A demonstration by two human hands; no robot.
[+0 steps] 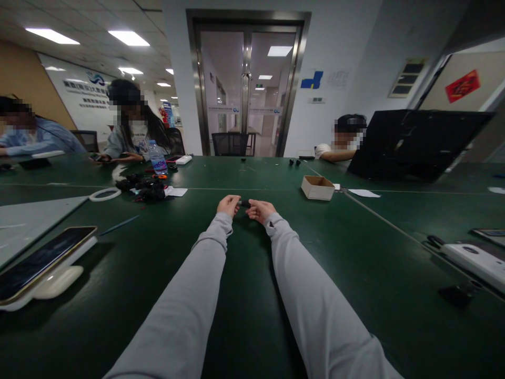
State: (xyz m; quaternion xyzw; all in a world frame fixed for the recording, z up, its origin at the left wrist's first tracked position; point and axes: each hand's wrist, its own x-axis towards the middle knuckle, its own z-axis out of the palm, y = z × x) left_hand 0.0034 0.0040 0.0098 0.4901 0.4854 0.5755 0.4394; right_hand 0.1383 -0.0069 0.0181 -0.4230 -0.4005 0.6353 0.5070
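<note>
Both my arms stretch forward over the dark green table [252, 252]. A small dark cylindrical object [245, 203], too small to name, lies sideways between my hands. The fingers of my left hand [229, 205] are pinched on its left end, where a lighter grey part shows. My right hand [261, 210] grips the black right end between thumb and fingers. Both hands are held close together just above the tabletop, the curled lower fingers partly hiding the object.
An open cardboard box [317, 188] stands right of my hands. To the left are a water bottle [158, 158], tangled black gear [145, 187], a tape roll [104, 195] and a phone [47, 258]. A monitor [414, 142] and power strip [477, 260] are right. Several people sit around.
</note>
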